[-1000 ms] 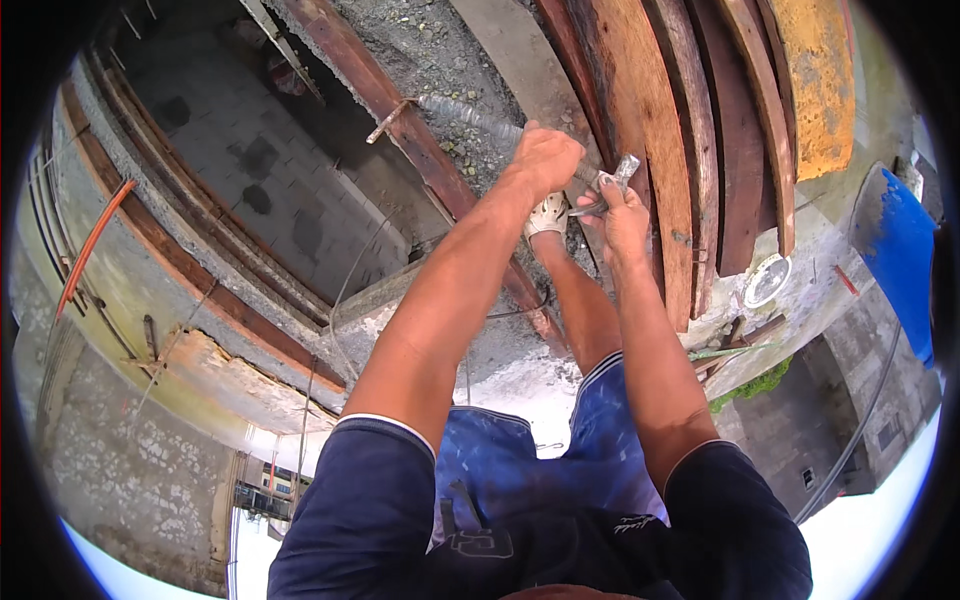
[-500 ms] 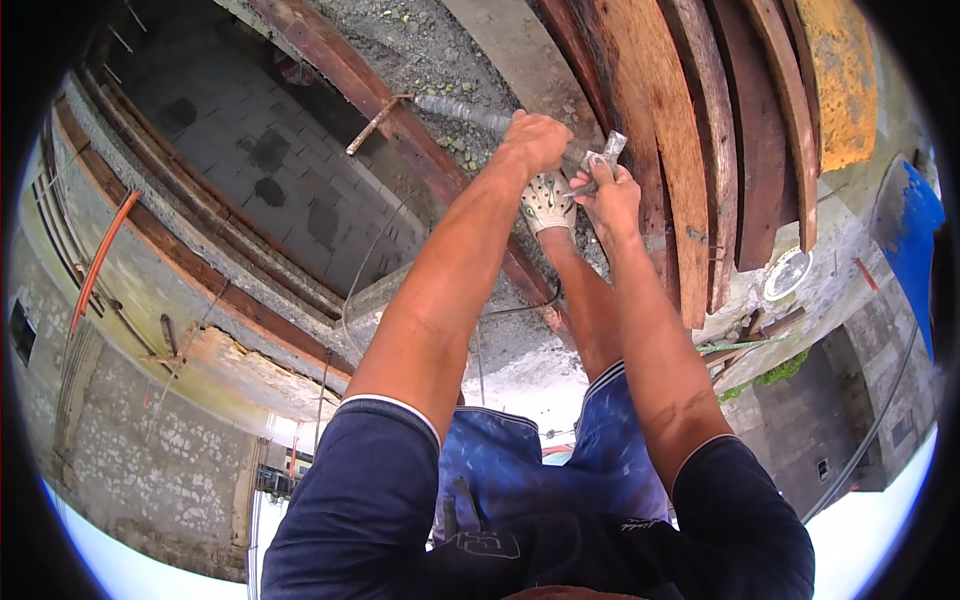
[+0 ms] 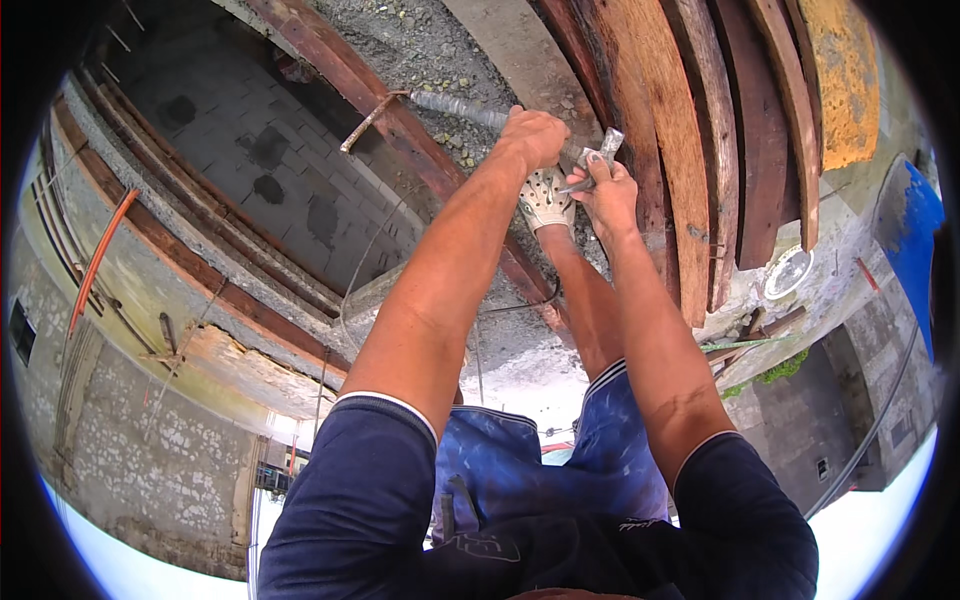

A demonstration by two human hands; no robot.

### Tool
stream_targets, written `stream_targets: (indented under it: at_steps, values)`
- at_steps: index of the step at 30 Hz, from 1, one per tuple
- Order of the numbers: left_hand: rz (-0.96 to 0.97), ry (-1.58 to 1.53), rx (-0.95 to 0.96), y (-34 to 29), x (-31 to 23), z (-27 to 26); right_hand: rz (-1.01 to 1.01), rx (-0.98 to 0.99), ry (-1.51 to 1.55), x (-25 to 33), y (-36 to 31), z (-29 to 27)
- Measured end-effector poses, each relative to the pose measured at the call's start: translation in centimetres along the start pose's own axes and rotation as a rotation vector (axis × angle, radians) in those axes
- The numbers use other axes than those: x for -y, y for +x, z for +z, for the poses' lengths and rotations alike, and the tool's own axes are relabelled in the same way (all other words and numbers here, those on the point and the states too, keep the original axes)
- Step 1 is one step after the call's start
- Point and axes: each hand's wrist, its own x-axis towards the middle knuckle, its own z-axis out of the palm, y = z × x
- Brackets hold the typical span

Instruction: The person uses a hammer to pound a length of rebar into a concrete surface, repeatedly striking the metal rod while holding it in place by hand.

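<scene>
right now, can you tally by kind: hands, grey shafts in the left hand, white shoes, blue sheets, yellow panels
Hands: 2, the left hand and the right hand
Grey shaft in the left hand: 1
White shoe in view: 1
Blue sheet: 1
Yellow panel: 1
Total: 6

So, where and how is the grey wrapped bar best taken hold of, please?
The grey wrapped bar is probably best gripped from above, across its exposed stretch beside the left hand: that part looks straight and slim, with nothing covering it.
</scene>
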Motion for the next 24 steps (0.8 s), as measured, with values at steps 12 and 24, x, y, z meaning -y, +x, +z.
stream_targets:
  at_steps: [12,24]
  values:
    - [-0.037,0.023,0.032,-0.1,0.3,-0.6,0.009,-0.001,0.033,-0.2,0.2,0.8]
    - [0.118,-0.031,-0.392,-5.8,2.5,0.7,-0.221,-0.032,-0.153,0.4,-6.6,3.6]
